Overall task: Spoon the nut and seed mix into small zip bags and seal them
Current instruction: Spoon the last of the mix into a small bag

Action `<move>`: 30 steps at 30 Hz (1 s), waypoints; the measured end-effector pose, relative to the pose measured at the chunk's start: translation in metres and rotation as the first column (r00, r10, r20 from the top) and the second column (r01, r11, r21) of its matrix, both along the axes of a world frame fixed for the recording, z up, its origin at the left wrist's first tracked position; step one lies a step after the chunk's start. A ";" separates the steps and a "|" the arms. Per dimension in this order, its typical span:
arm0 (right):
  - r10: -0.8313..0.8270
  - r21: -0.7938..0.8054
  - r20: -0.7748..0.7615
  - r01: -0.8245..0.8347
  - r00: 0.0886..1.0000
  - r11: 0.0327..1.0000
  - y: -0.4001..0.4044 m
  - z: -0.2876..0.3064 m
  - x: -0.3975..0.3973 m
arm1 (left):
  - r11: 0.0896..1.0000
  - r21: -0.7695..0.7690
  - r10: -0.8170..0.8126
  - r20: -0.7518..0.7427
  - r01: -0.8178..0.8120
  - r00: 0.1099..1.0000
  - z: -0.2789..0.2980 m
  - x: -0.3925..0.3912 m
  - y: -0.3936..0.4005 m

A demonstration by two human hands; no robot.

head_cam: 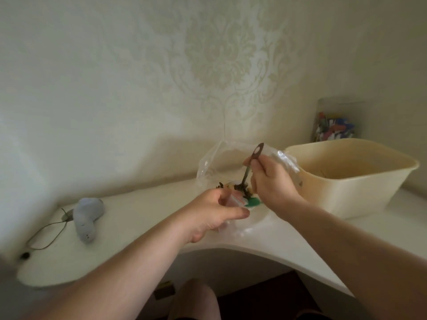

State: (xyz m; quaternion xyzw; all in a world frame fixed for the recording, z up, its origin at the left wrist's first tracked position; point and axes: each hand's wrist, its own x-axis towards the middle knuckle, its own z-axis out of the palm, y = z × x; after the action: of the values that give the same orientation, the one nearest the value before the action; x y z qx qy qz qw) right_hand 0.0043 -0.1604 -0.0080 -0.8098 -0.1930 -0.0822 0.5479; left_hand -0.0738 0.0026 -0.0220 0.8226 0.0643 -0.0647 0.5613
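While left hand pinches zip bag, right hand grips spoon

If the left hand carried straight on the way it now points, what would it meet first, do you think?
Most likely the nut and seed mix inside the large clear bag, where the spoon held by the right hand dips. The left hand holds a small zip bag; depth is uncertain.

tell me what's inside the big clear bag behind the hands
The big clear bag holds dark and pale nut and seed mix, with the spoon dipped into it. The right hand covers the rest of the contents.
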 end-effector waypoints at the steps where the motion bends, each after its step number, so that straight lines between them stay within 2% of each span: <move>1: 0.013 0.087 -0.111 -0.003 0.994 0.996 0.001 0.002 -0.002 | 1.000 0.000 0.004 0.006 -0.004 1.000 -0.001 -0.001 0.001; 2: 0.044 0.166 -0.201 -0.010 0.979 0.986 0.002 0.003 -0.003 | 1.000 -0.014 0.003 0.010 -0.003 1.000 -0.002 -0.001 0.002; 4: 0.090 0.226 -0.255 -0.031 0.963 0.974 0.002 0.007 -0.003 | 0.996 -0.086 -0.010 0.020 0.012 1.000 0.001 -0.002 0.005; 6: 0.027 0.112 -0.164 -0.009 0.986 0.994 0.001 0.006 -0.001 | 0.981 -0.193 0.001 0.056 0.010 0.998 0.013 -0.001 0.007; 8: -0.066 -0.134 0.012 0.067 0.998 0.989 -0.001 0.005 0.001 | 0.984 -0.179 0.009 0.132 0.015 0.991 0.025 0.001 0.012; 9: -0.078 -0.221 0.087 0.096 0.993 0.971 -0.002 0.006 0.001 | 0.997 -0.076 -0.006 0.194 0.022 0.981 0.032 0.002 0.016; 10: -0.081 -0.274 0.137 0.116 0.987 0.955 -0.003 0.006 0.002 | 0.994 0.111 -0.036 0.267 0.007 0.963 0.039 0.003 0.022; 11: -0.070 -0.322 0.168 0.122 0.983 0.939 -0.006 0.008 0.003 | 0.936 0.348 -0.079 0.334 -0.045 0.939 0.043 0.005 0.027; 12: -0.056 -0.368 0.191 0.124 0.980 0.922 -0.008 0.009 0.005 | 0.807 0.577 -0.133 0.390 -0.129 0.911 0.045 0.006 0.031; 13: -0.036 -0.401 0.205 0.118 0.978 0.908 -0.009 0.010 0.006 | 0.664 0.720 -0.189 0.425 -0.204 0.885 0.046 0.008 0.035; 14: -0.018 -0.421 0.236 0.119 0.972 0.899 -0.011 0.010 0.007 | 0.577 0.780 -0.220 0.432 -0.240 0.875 0.044 0.012 0.037; 15: -0.003 -0.435 0.274 0.127 0.962 0.891 -0.012 0.010 0.008 | 0.556 0.798 -0.208 0.406 -0.234 0.890 0.041 0.017 0.038; 18: 0.037 -0.436 0.385 0.146 0.922 0.888 -0.013 0.012 0.007 | 0.628 0.769 -0.063 0.202 -0.119 0.977 0.026 0.029 0.039; 21: 0.072 -0.433 0.389 0.113 0.918 0.894 -0.012 0.017 0.003 | 0.642 0.766 -0.037 0.042 -0.008 0.998 0.011 0.041 0.038; 26: 0.080 -0.453 0.372 0.105 0.925 0.885 -0.011 0.017 0.006 | 0.614 0.788 -0.051 0.099 -0.047 0.994 0.003 0.052 0.031; 30: 0.011 -0.391 0.299 0.112 0.954 0.913 -0.013 0.018 0.003 | 0.675 0.726 -0.055 0.230 -0.134 0.972 0.013 0.054 0.028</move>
State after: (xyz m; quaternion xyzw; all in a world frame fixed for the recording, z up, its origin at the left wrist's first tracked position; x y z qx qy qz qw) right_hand 0.0075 -0.1736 0.0099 -0.8887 -0.2641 -0.1745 0.3316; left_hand -0.0195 0.0302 -0.0090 0.9787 0.0365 0.0757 0.1871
